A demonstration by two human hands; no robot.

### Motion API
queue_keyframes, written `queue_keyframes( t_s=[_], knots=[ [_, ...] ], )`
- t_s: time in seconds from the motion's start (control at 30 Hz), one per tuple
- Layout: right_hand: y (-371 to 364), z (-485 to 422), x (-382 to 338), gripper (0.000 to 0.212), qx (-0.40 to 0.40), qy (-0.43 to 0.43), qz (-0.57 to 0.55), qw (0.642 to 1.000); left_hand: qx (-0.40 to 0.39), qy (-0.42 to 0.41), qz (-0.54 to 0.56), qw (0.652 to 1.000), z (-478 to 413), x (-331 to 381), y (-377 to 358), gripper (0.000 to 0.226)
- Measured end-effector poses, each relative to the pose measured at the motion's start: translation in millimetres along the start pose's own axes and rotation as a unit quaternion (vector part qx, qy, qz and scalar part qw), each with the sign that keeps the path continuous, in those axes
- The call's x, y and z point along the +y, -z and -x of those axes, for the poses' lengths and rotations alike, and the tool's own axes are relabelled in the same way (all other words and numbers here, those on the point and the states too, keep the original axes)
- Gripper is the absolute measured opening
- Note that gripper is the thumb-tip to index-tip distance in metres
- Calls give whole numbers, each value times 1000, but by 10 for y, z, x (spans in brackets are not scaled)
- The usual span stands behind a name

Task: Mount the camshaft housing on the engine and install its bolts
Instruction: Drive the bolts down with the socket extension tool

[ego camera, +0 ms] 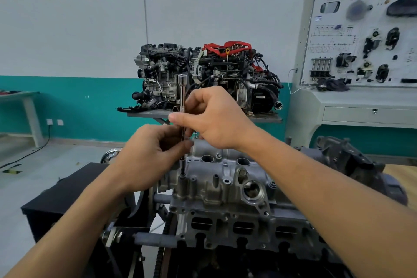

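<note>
The left hand (pixel 153 153) and, at its 1 o'clock, the right hand (pixel 216 119) both pinch an upright extension bar (pixel 181 95) whose tip sits at the 9 o'clock edge of the camshaft housing (pixel 225 180) atop the engine (pixel 237 228)

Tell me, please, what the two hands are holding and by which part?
Both hold the long silver metal extension bar: the right hand pinches its middle, the left hand its lower shaft.

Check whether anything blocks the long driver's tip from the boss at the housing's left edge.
Nothing visible does. The long chrome extension driver stands upright, its dark tip at the raised boss on the grey cast-metal camshaft housing. The left hand and right hand pinch its shaft higher up, clear of the tip.
</note>
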State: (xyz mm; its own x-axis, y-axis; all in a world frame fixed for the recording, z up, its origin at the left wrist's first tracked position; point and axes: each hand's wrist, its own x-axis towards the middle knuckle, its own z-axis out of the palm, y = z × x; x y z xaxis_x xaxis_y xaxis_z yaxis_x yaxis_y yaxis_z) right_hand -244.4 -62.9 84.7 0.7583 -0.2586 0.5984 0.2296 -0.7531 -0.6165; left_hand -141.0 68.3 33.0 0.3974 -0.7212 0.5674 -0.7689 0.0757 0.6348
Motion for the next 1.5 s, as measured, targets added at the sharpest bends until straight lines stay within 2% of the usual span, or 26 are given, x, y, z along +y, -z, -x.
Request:
queue_keyframes(
  t_s=[0.07,0.13,0.2,0.33,0.43,0.53,0.6,0.67,0.77,0.83,0.9,1.07,1.13,1.2,1.27,1.5],
  knots=[
    [-40,6,20,35,49,-4,19,999,64,22,14,998,18,4,-62,6],
    [-36,19,18,32,40,-14,-13,999,108,29,18,994,43,-16,-95,8],
    [12,14,-12,23,-12,-21,-59,998,89,12,9,996,53,-27,-84,10],
    [88,5,-59,11,-98,-16,-79,992,-17,-10,26,999,55,-29,-21,17],
    [35,24,-39,19,-42,-9,-38,998,-12,4,6,1000,26,-28,-43,7],
    [-50,23,15,37,57,-1,1,998,80,25,-2,997,8,-25,-121,10],
    [-50,20,28,38,66,-11,9,998,112,27,19,993,16,-32,-145,7],
    [-1,19,14,29,16,-33,-19,999,94,21,12,995,16,-54,-132,11],
    [83,29,-23,24,-70,-39,-58,995,8,7,21,1000,7,-48,-66,15],
    [93,40,-20,16,-75,-29,-56,995,-30,6,18,999,-2,-33,-48,15],
    [65,46,4,16,-52,-28,-46,997,-18,11,1,1000,-3,-43,-71,11],
    [-24,23,30,20,10,-25,-40,999,115,36,13,993,32,-29,-144,6],
    [-53,23,30,21,28,-20,-28,999,131,18,8,991,58,-28,-174,15],
    [-87,35,19,25,60,-10,7,998,127,-6,4,992,76,-16,-190,21],
    [-128,50,9,30,96,-4,43,994,95,-15,22,995,69,-40,-165,6],
    [-253,77,-22,34,154,16,76,985,-21,-53,104,993,7,-87,-8,24]
  ],
)
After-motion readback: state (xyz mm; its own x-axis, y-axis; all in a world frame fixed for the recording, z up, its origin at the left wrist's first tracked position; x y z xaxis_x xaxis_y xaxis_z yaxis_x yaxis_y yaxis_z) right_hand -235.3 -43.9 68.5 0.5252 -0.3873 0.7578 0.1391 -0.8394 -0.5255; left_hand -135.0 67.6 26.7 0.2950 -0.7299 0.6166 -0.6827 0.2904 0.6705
